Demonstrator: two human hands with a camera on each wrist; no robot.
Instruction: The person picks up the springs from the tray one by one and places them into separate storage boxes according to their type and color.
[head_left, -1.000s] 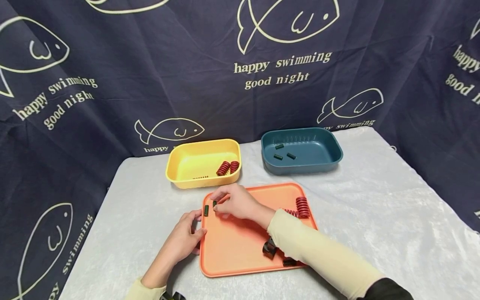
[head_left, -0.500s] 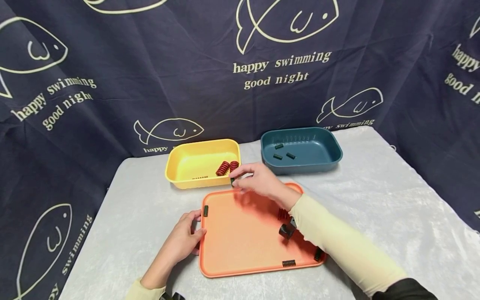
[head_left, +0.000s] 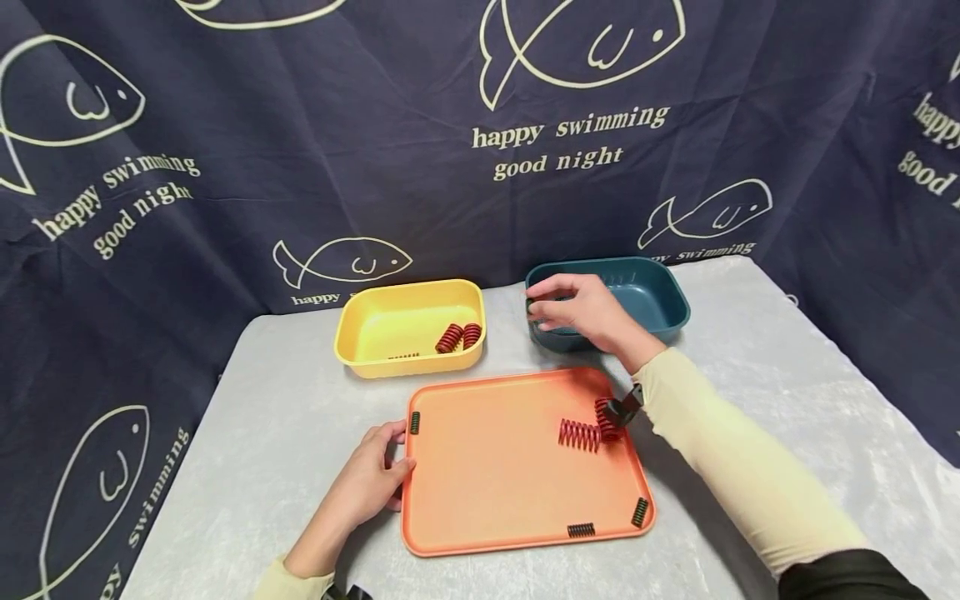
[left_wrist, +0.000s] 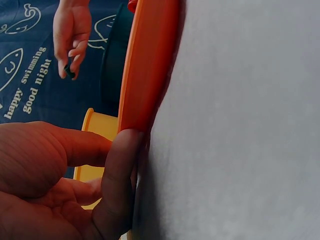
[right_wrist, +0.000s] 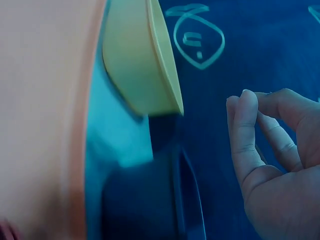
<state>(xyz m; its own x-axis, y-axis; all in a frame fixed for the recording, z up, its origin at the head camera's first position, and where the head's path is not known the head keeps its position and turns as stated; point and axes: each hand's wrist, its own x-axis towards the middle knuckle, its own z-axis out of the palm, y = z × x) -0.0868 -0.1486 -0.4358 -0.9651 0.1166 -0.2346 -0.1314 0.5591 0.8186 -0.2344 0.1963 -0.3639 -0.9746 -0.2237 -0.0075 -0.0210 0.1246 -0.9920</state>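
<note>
My right hand [head_left: 585, 312] pinches a small dark green spring [left_wrist: 69, 71] between thumb and fingertips, above the left part of the blue bin [head_left: 648, 304]. In the right wrist view its fingertips meet and hide the spring. At the left rim of the orange tray [head_left: 487, 475], my left hand [head_left: 367, 475] grips the edge. On the tray lie a small green spring [head_left: 415, 422] near that hand, a red spring [head_left: 580, 435] and a second red spring [head_left: 604, 417] partly behind the wrist camera. Two small dark springs, one at the front edge [head_left: 581, 530], one in the right corner [head_left: 640, 512], also lie there.
Left of the blue bin stands a yellow bin [head_left: 375, 333] holding two red springs [head_left: 450, 338] and another spring partly hidden by its front wall. A dark fish-print curtain [head_left: 420, 150] hangs behind the bins. Grey-white cloth [head_left: 285, 400] covers the table.
My right hand has lifted a green spring from the tray's left side and carried it right and back, past the yellow bin to the blue bin. The left hand has stayed on the tray.
</note>
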